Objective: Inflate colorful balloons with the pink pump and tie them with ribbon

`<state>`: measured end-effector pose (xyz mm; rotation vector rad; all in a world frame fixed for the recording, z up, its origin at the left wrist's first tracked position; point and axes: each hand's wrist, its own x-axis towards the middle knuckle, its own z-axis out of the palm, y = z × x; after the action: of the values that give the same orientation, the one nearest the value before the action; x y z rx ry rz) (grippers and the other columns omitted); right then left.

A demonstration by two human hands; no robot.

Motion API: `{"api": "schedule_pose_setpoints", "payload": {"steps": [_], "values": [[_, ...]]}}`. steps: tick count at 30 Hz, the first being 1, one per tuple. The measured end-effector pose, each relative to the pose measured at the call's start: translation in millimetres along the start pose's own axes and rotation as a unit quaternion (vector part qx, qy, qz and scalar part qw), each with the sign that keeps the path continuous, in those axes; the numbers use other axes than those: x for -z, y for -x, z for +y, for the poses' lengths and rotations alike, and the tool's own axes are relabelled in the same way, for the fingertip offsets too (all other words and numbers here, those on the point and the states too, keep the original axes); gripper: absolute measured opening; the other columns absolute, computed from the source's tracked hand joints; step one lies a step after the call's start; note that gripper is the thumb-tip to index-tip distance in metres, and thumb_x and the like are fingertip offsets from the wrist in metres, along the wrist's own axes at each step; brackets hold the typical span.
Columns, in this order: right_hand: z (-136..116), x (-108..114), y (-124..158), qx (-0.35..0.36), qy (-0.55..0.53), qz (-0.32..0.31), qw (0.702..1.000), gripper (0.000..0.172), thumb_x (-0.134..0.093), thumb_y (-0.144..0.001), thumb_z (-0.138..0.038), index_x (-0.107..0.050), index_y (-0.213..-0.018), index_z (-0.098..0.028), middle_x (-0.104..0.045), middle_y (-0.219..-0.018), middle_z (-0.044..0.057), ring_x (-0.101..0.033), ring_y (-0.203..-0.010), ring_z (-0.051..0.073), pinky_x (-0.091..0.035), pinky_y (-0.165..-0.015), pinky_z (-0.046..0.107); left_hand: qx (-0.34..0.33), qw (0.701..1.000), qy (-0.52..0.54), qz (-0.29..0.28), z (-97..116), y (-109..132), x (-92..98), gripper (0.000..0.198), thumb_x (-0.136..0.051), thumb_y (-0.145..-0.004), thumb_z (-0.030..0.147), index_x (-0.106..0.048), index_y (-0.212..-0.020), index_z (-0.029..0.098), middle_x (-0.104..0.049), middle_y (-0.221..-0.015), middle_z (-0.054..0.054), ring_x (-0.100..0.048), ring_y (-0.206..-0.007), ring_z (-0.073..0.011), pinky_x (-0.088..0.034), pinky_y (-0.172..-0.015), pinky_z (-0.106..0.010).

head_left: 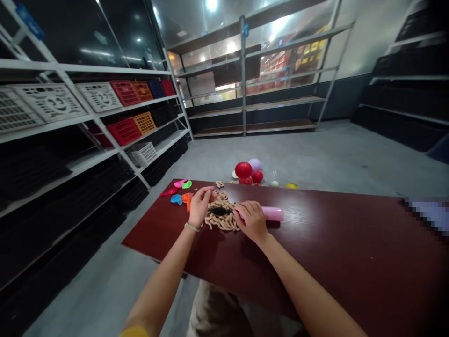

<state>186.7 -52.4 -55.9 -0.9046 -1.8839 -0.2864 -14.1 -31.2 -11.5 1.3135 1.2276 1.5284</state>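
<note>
My right hand is wrapped round a pink balloon pump, a smooth tube lying level over the table. A dark, narrow part sticks out to the left of that hand. Just above and left of it is my left hand, fingers bent together as in a pinch; anything between them is too small to make out. Beneath both hands spreads a heap of beige, cord-like strands. Limp balloons lie beyond my left hand: orange, blue, green and pink.
The dark red table reaches far to the right. Past its back edge, inflated balloons rest on the grey floor. Shelving with colored crates stands at left, and a metal rack is behind.
</note>
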Motion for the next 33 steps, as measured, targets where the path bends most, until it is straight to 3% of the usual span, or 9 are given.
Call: {"api": "schedule_pose_setpoints", "payload": {"steps": [3,7,11,19,25,30,33], "values": [[-17,-7,2,0.045,-0.038,-0.034,0.998,0.009,-0.055,-0.09,-0.02,-0.064,-0.093,-0.019,-0.067,-0.092,0.006,-0.054,-0.093,0.019,-0.04,-0.09,0.034,-0.005,0.995,-0.073,0.069,-17,9,36.9,0.027,-0.061,-0.086,0.038,-0.069,-0.101,0.017,-0.071,-0.084,-0.007,-0.068,-0.079,-0.0184,-0.053,-0.074,-0.029],[-28,-17,8,0.09,-0.052,-0.088,0.991,0.013,-0.056,-0.09,-0.019,-0.066,-0.098,-0.018,-0.068,-0.094,0.006,-0.055,-0.093,0.019,-0.041,-0.092,0.035,-0.027,0.965,-0.188,0.181,-34,8,84.4,0.024,-0.059,-0.087,0.035,-0.068,-0.104,0.019,-0.072,-0.096,-0.006,-0.067,-0.089,-0.0186,-0.05,-0.083,-0.03],[-30,-22,12,0.131,-0.05,-0.096,0.986,0.016,-0.057,-0.089,-0.018,-0.067,-0.103,-0.018,-0.069,-0.099,0.006,-0.056,-0.097,0.02,-0.041,-0.094,0.036,-0.008,0.926,-0.344,0.154,-47,1,110.7,0.015,-0.062,-0.086,0.031,-0.067,-0.094,0.02,-0.071,-0.096,-0.006,-0.065,-0.089,-0.0193,-0.047,-0.083,-0.03],[-29,-22,12,0.118,-0.048,-0.118,0.985,0.014,-0.058,-0.089,-0.017,-0.067,-0.099,-0.017,-0.068,-0.098,0.007,-0.056,-0.096,0.02,-0.043,-0.093,0.036,-0.028,0.84,-0.537,0.079,-68,4,106.7,0.027,-0.064,-0.085,0.044,-0.065,-0.081,0.017,-0.064,-0.085,-0.008,-0.06,-0.083,-0.0217,-0.044,-0.078,-0.032],[-30,-25,12,0.138,-0.04,-0.115,0.983,0.014,-0.058,-0.089,-0.018,-0.067,-0.099,-0.018,-0.069,-0.097,0.006,-0.056,-0.096,0.02,-0.042,-0.092,0.036,-0.025,0.835,-0.548,0.036,-65,4,108.0,0.015,-0.061,-0.088,0.032,-0.068,-0.085,0.018,-0.065,-0.09,-0.008,-0.06,-0.088,-0.0209,-0.043,-0.083,-0.031],[-23,-14,2,0.223,-0.011,-0.139,0.965,0.014,-0.055,-0.09,-0.018,-0.067,-0.096,-0.018,-0.069,-0.094,0.005,-0.054,-0.093,0.019,-0.039,-0.093,0.035,0.015,0.818,-0.574,0.026,-59,3,105.6,0.029,-0.065,-0.083,0.046,-0.065,-0.088,0.017,-0.066,-0.093,-0.011,-0.062,-0.088,-0.0234,-0.045,-0.08,-0.032],[-2,4,-3,0.19,0.025,-0.161,0.968,0.016,-0.053,-0.092,-0.022,-0.067,-0.099,-0.019,-0.068,-0.097,0.006,-0.054,-0.094,0.019,-0.037,-0.094,0.036,0.072,0.821,-0.565,0.039,-55,-3,106.5,0.041,-0.063,-0.08,0.055,-0.062,-0.09,0.016,-0.068,-0.091,-0.015,-0.066,-0.086,-0.0269,-0.046,-0.075,-0.033]]}}
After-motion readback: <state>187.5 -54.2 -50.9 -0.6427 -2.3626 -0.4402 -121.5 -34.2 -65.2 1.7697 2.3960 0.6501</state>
